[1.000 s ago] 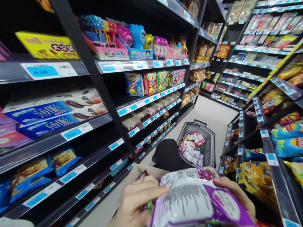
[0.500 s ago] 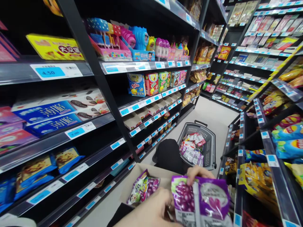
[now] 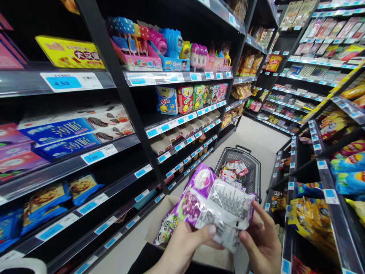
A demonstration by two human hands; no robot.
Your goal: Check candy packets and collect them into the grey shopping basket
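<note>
Purple grape-print packets (image 3: 212, 201), at least two, sit low centre of the frame, pinched between our left hand (image 3: 185, 243) and right hand (image 3: 264, 243), fingers closed on their edges. Under them, one open cardboard box (image 3: 199, 253) holds one more packet (image 3: 167, 230). We judge shelving barely begun. Further up the aisle, one grey basket (image 3: 251, 167) is full of wrapped snacks.

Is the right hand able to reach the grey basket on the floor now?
Probably not right away: the right hand holds the purple snack bag, and the grey basket sits farther down the aisle.
</note>
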